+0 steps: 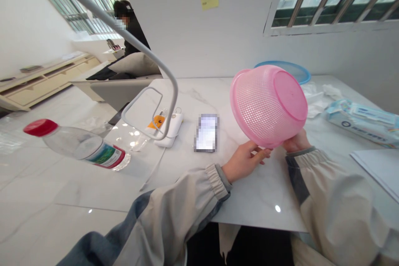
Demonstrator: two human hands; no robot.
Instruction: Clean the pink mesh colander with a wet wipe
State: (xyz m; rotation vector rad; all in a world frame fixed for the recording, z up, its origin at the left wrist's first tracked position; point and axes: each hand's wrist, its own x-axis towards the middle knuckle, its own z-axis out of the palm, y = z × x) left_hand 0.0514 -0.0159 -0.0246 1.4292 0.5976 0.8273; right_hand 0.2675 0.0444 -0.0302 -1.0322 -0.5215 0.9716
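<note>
A pink plastic mesh basket (258,104) is raised above the white marble-patterned table, tipped on its side with its solid round base turned up toward the right. My left hand (241,162) grips it from below at its lower edge, thumb stretched along the underside. At the basket's lower right, my right hand (296,141) supports it, with most of its fingers hidden behind the pink wall. Behind the basket, partly covered by it, a blue mesh basket (294,71) rests against the wall.
A phone (206,133) lies left of my hands, beside a white power bank (171,131) and a grey bent stand (146,50). A red-capped water bottle (90,147) is at left. On the right are a wipes pack (363,122), crumpled tissues (313,102) and paper (378,170). A person sits beyond.
</note>
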